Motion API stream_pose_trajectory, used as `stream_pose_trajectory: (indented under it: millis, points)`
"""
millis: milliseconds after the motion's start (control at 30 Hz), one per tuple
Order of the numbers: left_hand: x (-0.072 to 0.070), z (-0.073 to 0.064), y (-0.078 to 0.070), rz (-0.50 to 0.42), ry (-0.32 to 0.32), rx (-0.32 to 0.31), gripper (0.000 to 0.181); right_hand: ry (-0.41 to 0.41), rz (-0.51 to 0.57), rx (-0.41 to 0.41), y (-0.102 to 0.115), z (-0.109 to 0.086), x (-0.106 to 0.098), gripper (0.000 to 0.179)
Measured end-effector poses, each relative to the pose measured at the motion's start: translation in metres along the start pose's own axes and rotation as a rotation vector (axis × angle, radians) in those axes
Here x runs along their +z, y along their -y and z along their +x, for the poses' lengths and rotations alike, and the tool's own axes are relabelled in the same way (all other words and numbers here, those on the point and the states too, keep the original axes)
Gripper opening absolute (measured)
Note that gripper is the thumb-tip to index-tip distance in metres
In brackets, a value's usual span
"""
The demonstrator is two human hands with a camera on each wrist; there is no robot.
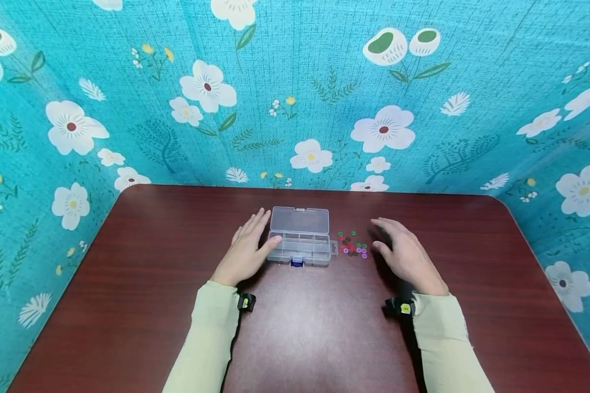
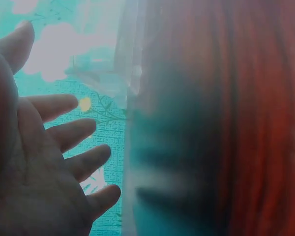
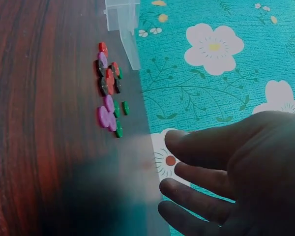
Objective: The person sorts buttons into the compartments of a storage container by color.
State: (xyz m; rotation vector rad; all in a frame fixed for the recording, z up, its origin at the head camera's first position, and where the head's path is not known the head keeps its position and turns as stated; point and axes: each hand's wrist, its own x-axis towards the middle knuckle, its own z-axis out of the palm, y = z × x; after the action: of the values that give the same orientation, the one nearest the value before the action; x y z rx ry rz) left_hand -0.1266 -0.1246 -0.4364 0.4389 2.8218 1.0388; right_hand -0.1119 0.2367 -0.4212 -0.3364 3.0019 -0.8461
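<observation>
A clear plastic compartment box (image 1: 299, 252) lies on the table with its lid (image 1: 300, 220) raised toward the back and a blue latch (image 1: 297, 262) at the front. My left hand (image 1: 246, 246) is beside the box's left side, fingers extended, its thumb overlapping the box's left edge in the head view. To the right of the box lies a loose group of small round pieces, including red pieces (image 3: 109, 80), purple pieces (image 3: 103, 117), green pieces (image 3: 119, 129) and dark pieces (image 3: 103, 87). My right hand (image 1: 404, 252) hovers just right of that group, fingers relaxed and holding nothing.
The dark reddish wooden table (image 1: 305, 338) has rounded far corners. A turquoise flowered cloth (image 1: 285, 98) rises behind it and along both sides. A clear hanging tab (image 1: 334, 248) sticks out from the box's right side, close to the pieces.
</observation>
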Motion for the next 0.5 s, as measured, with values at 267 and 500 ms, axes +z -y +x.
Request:
stream_pose_trajectory:
  millis: [267,500]
  points:
    - [0.001,0.000,0.000,-0.002,0.029,0.008,0.071,0.041,0.008,-0.047,-0.004,0.002,0.006,0.036]
    - [0.000,0.000,-0.003,0.004,0.062,0.012,0.071,0.051,0.031,-0.086,-0.008,0.004,0.011,0.029]
